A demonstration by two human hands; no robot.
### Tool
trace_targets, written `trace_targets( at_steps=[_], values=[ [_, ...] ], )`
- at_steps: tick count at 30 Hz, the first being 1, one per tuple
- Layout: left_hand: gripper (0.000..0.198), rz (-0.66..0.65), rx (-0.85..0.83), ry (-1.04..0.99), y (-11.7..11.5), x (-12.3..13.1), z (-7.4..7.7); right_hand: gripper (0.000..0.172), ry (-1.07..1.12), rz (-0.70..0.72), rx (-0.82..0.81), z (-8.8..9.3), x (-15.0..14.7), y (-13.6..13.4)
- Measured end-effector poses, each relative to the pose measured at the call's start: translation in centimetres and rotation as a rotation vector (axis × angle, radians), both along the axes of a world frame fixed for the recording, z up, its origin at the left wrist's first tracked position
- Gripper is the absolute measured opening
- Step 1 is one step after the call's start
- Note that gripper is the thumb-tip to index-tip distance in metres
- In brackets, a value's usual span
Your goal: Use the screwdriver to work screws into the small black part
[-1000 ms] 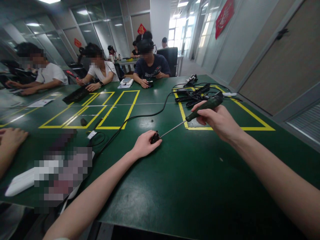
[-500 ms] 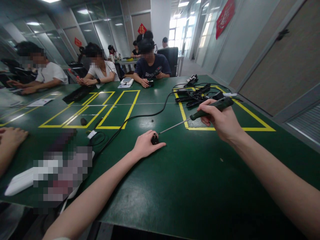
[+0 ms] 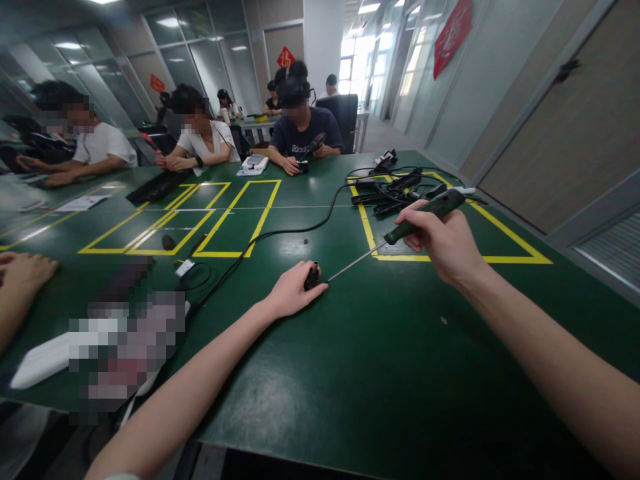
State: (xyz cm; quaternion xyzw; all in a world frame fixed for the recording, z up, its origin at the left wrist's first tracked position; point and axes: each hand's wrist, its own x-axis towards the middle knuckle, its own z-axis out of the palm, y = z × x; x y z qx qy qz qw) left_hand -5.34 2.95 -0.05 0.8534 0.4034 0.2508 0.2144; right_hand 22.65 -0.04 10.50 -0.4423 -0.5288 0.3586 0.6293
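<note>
My left hand (image 3: 291, 292) is closed around a small black part (image 3: 313, 277) on the green table (image 3: 380, 373). A short round stub stands up from the part; its exact kind I cannot make out, and the fingers cover some of it. In my right hand (image 3: 443, 237) is a screwdriver (image 3: 417, 218) with a dark green handle and a long thin metal shaft. The shaft slants down to the left, its tip close to my left thumb and the black part. Whether the tip touches the part, I cannot tell.
Inside a yellow tape outline (image 3: 465, 259) at the back right lies a heap of black parts and cables (image 3: 395, 190). A black cable (image 3: 280, 232) crosses the table. Another person's hand (image 3: 27, 277) rests at the left. Across the table, a person (image 3: 305, 130) holds a tool.
The screwdriver's tip has shifted slightly right and down, from beside the top of the black part to near my thumb tip. My left fingers have closed in, and the part appears turned.
</note>
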Motion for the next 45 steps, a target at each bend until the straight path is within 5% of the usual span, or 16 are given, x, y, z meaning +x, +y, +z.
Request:
trace_targets(
  at_steps=[14,23,30,41,45],
  values=[
    [0.02,-0.016,0.048,0.087,-0.12,0.34,0.17,0.018,-0.044,0.022,-0.023,-0.4,-0.23,0.11],
    [0.02,0.045,0.061,0.111,-0.25,0.29,0.04,0.044,-0.017,0.026,-0.104,-0.42,-0.25,0.23],
    [0.017,-0.014,0.007,0.056,0.03,0.09,0.0,0.031,0.018,0.068,-0.185,-0.16,-0.14,0.12],
    [0.019,-0.028,-0.044,0.006,0.57,0.0,-0.29,0.046,0.037,0.034,-0.192,-0.31,-0.02,0.38],
    [0.018,-0.029,-0.036,0.007,0.53,0.07,-0.23,0.039,0.032,0.027,-0.184,-0.08,-0.02,0.3]
  ],
)
